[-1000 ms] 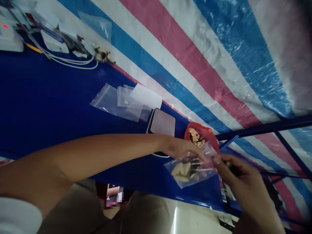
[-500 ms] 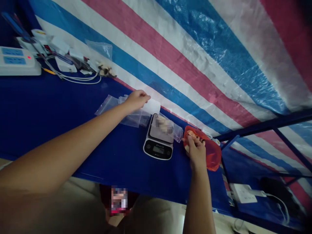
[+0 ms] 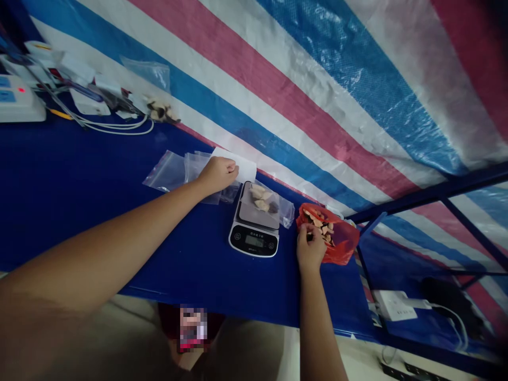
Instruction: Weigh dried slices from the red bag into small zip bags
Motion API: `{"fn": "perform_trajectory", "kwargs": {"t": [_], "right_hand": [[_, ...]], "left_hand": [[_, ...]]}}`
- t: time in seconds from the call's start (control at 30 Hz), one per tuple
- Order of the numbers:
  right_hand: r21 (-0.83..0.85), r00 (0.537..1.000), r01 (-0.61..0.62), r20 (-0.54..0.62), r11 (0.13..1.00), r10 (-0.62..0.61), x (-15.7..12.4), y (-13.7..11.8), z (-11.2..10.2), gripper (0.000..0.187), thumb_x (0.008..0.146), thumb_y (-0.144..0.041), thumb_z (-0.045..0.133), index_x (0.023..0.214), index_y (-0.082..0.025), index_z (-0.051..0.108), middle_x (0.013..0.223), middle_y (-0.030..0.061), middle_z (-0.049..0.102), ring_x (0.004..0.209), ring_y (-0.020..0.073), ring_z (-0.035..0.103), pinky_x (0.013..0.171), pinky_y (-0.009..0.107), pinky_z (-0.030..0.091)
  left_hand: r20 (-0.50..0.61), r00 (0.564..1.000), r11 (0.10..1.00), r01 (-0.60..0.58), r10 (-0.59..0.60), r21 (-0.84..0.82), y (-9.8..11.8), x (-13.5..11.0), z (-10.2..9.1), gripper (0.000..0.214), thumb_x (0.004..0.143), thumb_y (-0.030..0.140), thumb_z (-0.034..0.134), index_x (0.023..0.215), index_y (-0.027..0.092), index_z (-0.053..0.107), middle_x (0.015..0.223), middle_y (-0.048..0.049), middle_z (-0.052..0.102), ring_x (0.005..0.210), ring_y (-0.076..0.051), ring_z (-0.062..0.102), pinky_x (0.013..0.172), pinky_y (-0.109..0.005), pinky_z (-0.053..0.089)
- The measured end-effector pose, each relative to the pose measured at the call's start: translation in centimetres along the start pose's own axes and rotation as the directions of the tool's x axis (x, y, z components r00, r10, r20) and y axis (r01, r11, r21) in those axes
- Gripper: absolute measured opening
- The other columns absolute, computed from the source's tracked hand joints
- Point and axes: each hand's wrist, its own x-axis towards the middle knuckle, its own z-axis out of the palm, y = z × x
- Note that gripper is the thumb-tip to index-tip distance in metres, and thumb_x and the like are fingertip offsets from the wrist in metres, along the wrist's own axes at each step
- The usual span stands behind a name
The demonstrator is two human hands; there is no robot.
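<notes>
Striped tarpaulin (image 3: 317, 106) in pink, blue and white fills the upper right of the frame, above a dark blue table cover (image 3: 186, 280); pale floor (image 3: 357, 360) shows along the bottom edge.

Two hands are at work. The right hand (image 3: 310, 248) sits at the mouth of one red plastic bag (image 3: 341, 243), its fingers (image 3: 306, 233) bunched together among many orange-tan pieces (image 3: 320, 225); whether they clamp a piece, I cannot tell. The left hand (image 3: 217, 176) lies on a loose stack of clear zip bags (image 3: 194, 169), at least two, with its fingers (image 3: 232, 172) closed together and just touching one white paper sheet (image 3: 242, 165).

Between the hands stands one digital scale (image 3: 254, 242), its display lit. One clear bag (image 3: 280, 209) lies across its platform, holding about four pale pieces (image 3: 257, 198).

Toward the upper left lie one more clear bag (image 3: 146, 74), a small heap of pieces (image 3: 161, 112), white cables (image 3: 115, 127) and one power strip (image 3: 19, 103) showing a red light. At lower right are one white socket (image 3: 395, 306) and a blue metal frame (image 3: 436, 196). A pixelated patch (image 3: 193, 328) hides something below the table.
</notes>
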Motion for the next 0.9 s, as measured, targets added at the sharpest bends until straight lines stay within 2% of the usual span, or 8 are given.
{"fn": "perform_trajectory", "kwargs": {"t": [0.07,0.23,0.43,0.57,0.67,0.77,0.9], "right_hand": [[0.051,0.999,0.029,0.036,0.998,-0.031,-0.4,0.4,-0.1,0.038,0.090,-0.051,0.054,0.102,-0.018,0.071,0.089,0.0099,0.075,0.075,0.0230,0.067,0.075,0.034,0.049],[0.191,0.987,0.121,0.081,0.974,-0.139,-0.9,1.0,-0.2,0.033,0.093,-0.042,0.052,0.109,-0.017,0.067,0.108,0.0139,0.075,0.100,0.0248,0.070,0.091,0.038,0.051],[0.141,0.977,0.169,0.110,0.975,-0.185,-0.7,1.1,-0.1,0.031,0.094,-0.039,0.052,0.109,-0.017,0.068,0.104,0.0132,0.074,0.096,0.0259,0.069,0.089,0.041,0.052],[0.122,0.939,0.289,0.155,0.949,-0.306,-0.6,1.3,-0.1,0.031,0.098,-0.035,0.046,0.114,-0.016,0.064,0.108,0.0152,0.069,0.099,0.0266,0.065,0.093,0.045,0.051],[0.050,0.917,0.373,0.135,0.927,-0.376,-0.7,1.2,-0.1,0.031,0.100,-0.032,0.041,0.116,-0.016,0.063,0.107,0.0159,0.066,0.101,0.0274,0.063,0.095,0.047,0.050],[-0.018,0.913,0.396,0.111,0.918,-0.392,-0.8,1.0,-0.2,0.034,0.102,-0.031,0.038,0.122,-0.015,0.061,0.113,0.0184,0.063,0.106,0.0291,0.061,0.098,0.050,0.049],[-0.052,0.917,0.380,0.151,0.923,-0.369,-1.0,0.8,-0.2,0.039,0.102,-0.032,0.037,0.129,-0.014,0.059,0.117,0.0200,0.059,0.106,0.0297,0.060,0.099,0.051,0.049]], "left_hand": [[-0.010,1.000,0.999,-0.024,0.024,-0.024,-0.5,0.2,0.0,0.045,0.077,0.021,0.057,0.055,0.022,0.019,0.052,0.0057,0.017,0.052,-0.010,0.021,0.056,-0.031,0.018],[-0.040,0.999,0.999,-0.029,0.027,-0.042,-1.1,0.5,0.0,0.042,0.073,0.017,0.059,0.056,0.022,0.021,0.052,0.0064,0.020,0.053,-0.010,0.023,0.056,-0.030,0.019],[-0.002,0.999,0.999,-0.034,0.033,-0.029,-1.1,0.6,0.2,0.042,0.072,0.014,0.059,0.056,0.021,0.021,0.052,0.0064,0.021,0.053,-0.010,0.024,0.056,-0.030,0.020],[0.016,1.000,0.999,-0.013,0.013,-0.032,-0.9,0.5,0.1,0.042,0.073,0.014,0.060,0.056,0.022,0.022,0.052,0.0065,0.021,0.053,-0.010,0.024,0.056,-0.030,0.020],[0.024,1.000,1.000,0.002,-0.001,-0.030,-0.8,0.5,0.1,0.042,0.073,0.014,0.060,0.056,0.022,0.022,0.052,0.0065,0.021,0.054,-0.010,0.024,0.056,-0.030,0.021],[0.035,0.999,1.000,0.015,-0.014,-0.023,-0.7,0.5,0.1,0.042,0.073,0.013,0.060,0.056,0.022,0.022,0.052,0.0066,0.022,0.053,-0.010,0.025,0.056,-0.030,0.021],[0.044,0.999,0.999,0.027,-0.026,-0.017,-0.5,0.5,0.0,0.042,0.073,0.013,0.060,0.056,0.021,0.022,0.052,0.0067,0.022,0.054,-0.010,0.025,0.057,-0.030,0.021]]}}
